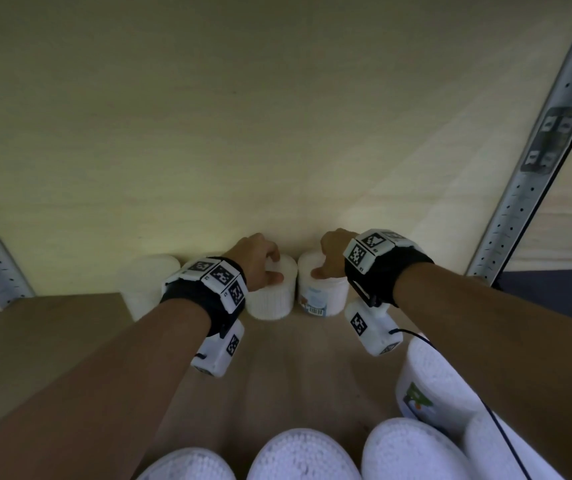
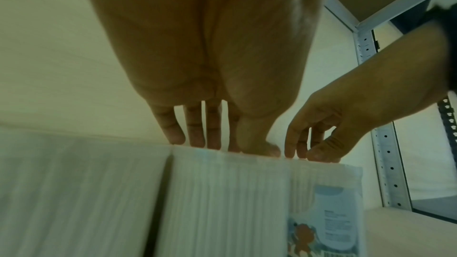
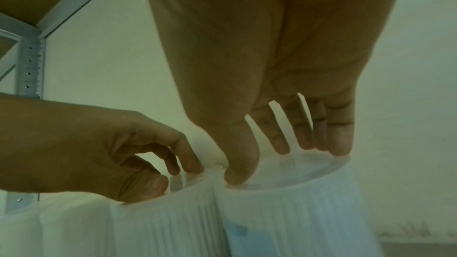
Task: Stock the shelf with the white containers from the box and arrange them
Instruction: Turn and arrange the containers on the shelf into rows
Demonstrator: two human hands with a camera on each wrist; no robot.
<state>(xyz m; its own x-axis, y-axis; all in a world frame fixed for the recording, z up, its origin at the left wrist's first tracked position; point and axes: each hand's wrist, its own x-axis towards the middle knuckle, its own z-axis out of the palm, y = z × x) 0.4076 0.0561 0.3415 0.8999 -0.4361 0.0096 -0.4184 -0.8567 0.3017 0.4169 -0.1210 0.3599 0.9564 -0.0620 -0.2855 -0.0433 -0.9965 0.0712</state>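
Note:
Two white ribbed containers stand side by side at the back of the wooden shelf (image 1: 291, 362). My left hand (image 1: 272, 266) grips the plain one (image 1: 272, 301) from above, thumb on the near rim of its lid and fingertips on the far side. My right hand (image 1: 322, 261) holds the labelled one (image 1: 326, 296) the same way. The left wrist view shows my left hand (image 2: 222, 148) on the plain container (image 2: 222, 202), with the labelled container (image 2: 329, 212) beside it. The right wrist view shows my right hand (image 3: 284, 163) on the labelled container's lid (image 3: 296, 175). The two containers touch.
A third white container (image 1: 149, 282) stands at the back, left of my left hand. Several more containers (image 1: 301, 455) line the shelf's front, and one with a green label (image 1: 429, 386) is at the right. Perforated metal uprights (image 1: 537, 143) frame the bay, against a pale back wall.

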